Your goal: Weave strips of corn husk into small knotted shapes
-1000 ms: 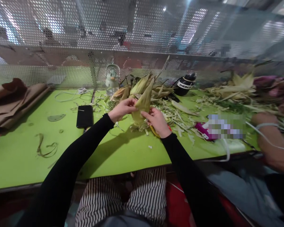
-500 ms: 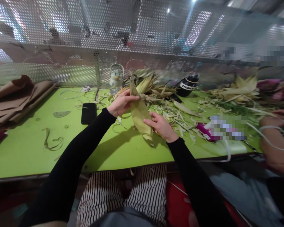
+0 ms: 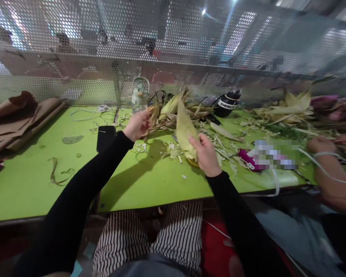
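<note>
A pale yellow-green corn husk point(image 3: 185, 129) stands tilted over the table, its pointed tip up. My right hand point(image 3: 206, 154) is closed round its lower right side, thumb in front. A yellow edge shows under the husk's lower end; what it belongs to is hidden. Further left, my left hand point(image 3: 138, 125) is off that husk, at the left edge of a pile of dry corn husks point(image 3: 170, 117). Its fingers are loosely bent and somewhat blurred, with nothing plainly held. Whether they touch the pile is unclear.
Husk shreds point(image 3: 219, 140) litter the green table point(image 3: 127, 188). A phone point(image 3: 106, 138), pale bottle point(image 3: 140, 96) and black bottle point(image 3: 227, 104) stand or lie around. Brown paper point(image 3: 25, 119) is at left; a purple pack point(image 3: 250, 159) and another person's arm point(image 3: 330, 175) are at right.
My left hand has let go of the husk and moved left to the pile's edge. My right hand has shifted slightly right with the husk, now more upright.
</note>
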Motion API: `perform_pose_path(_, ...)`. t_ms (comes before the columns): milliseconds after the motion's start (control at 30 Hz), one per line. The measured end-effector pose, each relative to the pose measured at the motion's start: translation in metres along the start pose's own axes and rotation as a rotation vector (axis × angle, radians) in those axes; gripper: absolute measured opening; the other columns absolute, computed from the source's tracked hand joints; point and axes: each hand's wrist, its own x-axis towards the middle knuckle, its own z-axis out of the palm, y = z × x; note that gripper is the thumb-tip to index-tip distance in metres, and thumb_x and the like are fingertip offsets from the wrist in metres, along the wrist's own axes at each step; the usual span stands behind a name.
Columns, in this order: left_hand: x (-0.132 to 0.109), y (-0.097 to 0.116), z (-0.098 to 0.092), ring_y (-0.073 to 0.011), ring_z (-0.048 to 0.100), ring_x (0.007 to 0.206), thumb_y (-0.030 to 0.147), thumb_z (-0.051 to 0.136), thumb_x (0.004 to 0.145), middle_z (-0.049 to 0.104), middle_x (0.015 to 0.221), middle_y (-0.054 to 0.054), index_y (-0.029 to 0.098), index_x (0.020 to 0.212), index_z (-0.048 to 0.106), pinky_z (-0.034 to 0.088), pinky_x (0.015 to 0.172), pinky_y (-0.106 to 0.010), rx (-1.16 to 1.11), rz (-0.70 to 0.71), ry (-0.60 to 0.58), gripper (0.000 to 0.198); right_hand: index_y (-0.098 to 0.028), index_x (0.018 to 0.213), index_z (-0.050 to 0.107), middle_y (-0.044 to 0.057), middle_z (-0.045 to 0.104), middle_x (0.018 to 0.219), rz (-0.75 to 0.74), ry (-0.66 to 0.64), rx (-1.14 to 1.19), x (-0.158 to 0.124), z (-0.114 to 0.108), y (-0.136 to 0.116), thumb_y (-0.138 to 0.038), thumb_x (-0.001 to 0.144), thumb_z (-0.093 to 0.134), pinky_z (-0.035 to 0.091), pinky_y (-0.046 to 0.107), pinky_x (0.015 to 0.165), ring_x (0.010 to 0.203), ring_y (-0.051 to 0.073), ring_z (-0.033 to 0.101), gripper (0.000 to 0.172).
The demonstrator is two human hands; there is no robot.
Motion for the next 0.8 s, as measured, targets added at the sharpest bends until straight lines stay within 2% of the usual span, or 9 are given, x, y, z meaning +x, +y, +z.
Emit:
perform_pose_path(33, -0.01, -0.004, 0.004, -0.0064, 0.053, 0.051, 0.022, 0.059, 0.094, 0.056, 0.059, 0.003, 0.016, 0.073, 0.054, 0.049, 0.058, -0.021, 0.04, -0.077, -0.089, 0.023, -0.026, 0.067, 0.042, -0.004, 0.044, 0.061, -0.048, 0.037, -0.06, 0.002, 0.002, 0.0, -0.056, 0.085, 0.063, 0.035, 0.027, 0.052, 0.054, 0.014, 0.04, 0.042)
perform_pose_path(133, -0.039, -0.019, 0.021, -0.0103, 0.065, 0.073, 0.036, 0.062, 0.094, 0.071, 0.089, -0.007, 0.011, 0.09, 0.065, 0.056, 0.076, -0.027, 0.215, -0.255, -0.587, 0.025, -0.025, 0.067, 0.047, -0.002, 0.047, 0.063, -0.196, 0.036, -0.241, 0.006, 0.016, -0.002, -0.045, 0.081, 0.073, 0.038, 0.031, 0.06, 0.061, 0.017, 0.044, 0.035)
perform_pose_path(167, -0.045, -0.024, 0.026, -0.0106, 0.066, 0.074, 0.034, 0.066, 0.091, 0.071, 0.092, -0.007, 0.011, 0.093, 0.066, 0.055, 0.076, -0.026, 0.234, -0.219, -0.611, 0.023, -0.025, 0.069, 0.051, 0.001, 0.052, 0.067, -0.243, 0.01, -0.291, 0.006, 0.021, -0.002, -0.041, 0.08, 0.074, 0.04, 0.033, 0.065, 0.066, 0.019, 0.049, 0.03)
perform_pose_path(267, -0.046, -0.034, 0.032, -0.0109, 0.064, 0.071, 0.031, 0.063, 0.093, 0.071, 0.091, -0.006, 0.013, 0.097, 0.063, 0.054, 0.07, -0.026, 0.216, -0.102, -0.417, 0.018, -0.023, 0.081, 0.062, 0.008, 0.065, 0.083, -0.37, -0.087, -0.394, 0.001, 0.033, -0.004, -0.036, 0.085, 0.068, 0.045, 0.04, 0.079, 0.082, 0.026, 0.058, 0.015)
perform_pose_path(367, -0.035, -0.036, 0.024, -0.0107, 0.064, 0.071, 0.03, 0.054, 0.098, 0.07, 0.087, -0.005, 0.015, 0.094, 0.06, 0.053, 0.068, -0.024, 0.273, -0.07, -0.191, 0.017, -0.023, 0.091, 0.066, 0.01, 0.069, 0.096, -0.457, -0.137, -0.446, -0.007, 0.033, -0.006, -0.039, 0.09, 0.061, 0.046, 0.044, 0.088, 0.095, 0.029, 0.061, 0.017)
perform_pose_path(500, -0.03, -0.033, 0.012, -0.0098, 0.061, 0.064, 0.025, 0.064, 0.091, 0.069, 0.079, -0.004, 0.013, 0.085, 0.063, 0.05, 0.062, -0.022, 0.375, -0.109, -0.217, 0.013, -0.021, 0.108, 0.063, 0.013, 0.066, 0.114, -0.414, 0.047, -0.442, -0.005, 0.027, -0.013, -0.046, 0.087, 0.066, 0.048, 0.044, 0.084, 0.098, 0.028, 0.06, 0.033)
perform_pose_path(633, -0.039, -0.031, 0.008, -0.0079, 0.054, 0.054, 0.015, 0.071, 0.083, 0.066, 0.07, -0.002, 0.011, 0.078, 0.066, 0.044, 0.052, -0.021, 0.475, -0.137, -0.301, 0.008, -0.023, 0.085, 0.065, 0.002, 0.066, 0.08, -0.127, -0.033, -0.176, 0.011, 0.031, -0.016, -0.048, 0.076, 0.078, 0.041, 0.03, 0.062, 0.067, 0.017, 0.053, 0.03)
perform_pose_path(700, -0.04, -0.03, 0.005, -0.0071, 0.054, 0.055, 0.011, 0.07, 0.083, 0.065, 0.072, 0.0, 0.012, 0.082, 0.065, 0.042, 0.052, -0.021, 0.498, -0.072, -0.267, 0.005, -0.023, 0.069, 0.062, -0.003, 0.055, 0.059, -0.056, -0.065, -0.086, 0.017, 0.036, -0.013, -0.048, 0.077, 0.077, 0.034, 0.027, 0.055, 0.057, 0.014, 0.044, 0.03)
perform_pose_path(800, -0.037, -0.03, -0.002, -0.0062, 0.051, 0.055, 0.009, 0.064, 0.087, 0.059, 0.067, 0.003, 0.014, 0.079, 0.06, 0.042, 0.053, -0.02, 0.47, 0.039, -0.171, 0.01, -0.023, 0.068, 0.063, -0.004, 0.052, 0.055, -0.02, -0.072, 0.009, 0.021, 0.045, -0.003, -0.052, 0.078, 0.074, 0.032, 0.026, 0.051, 0.054, 0.013, 0.042, 0.033)
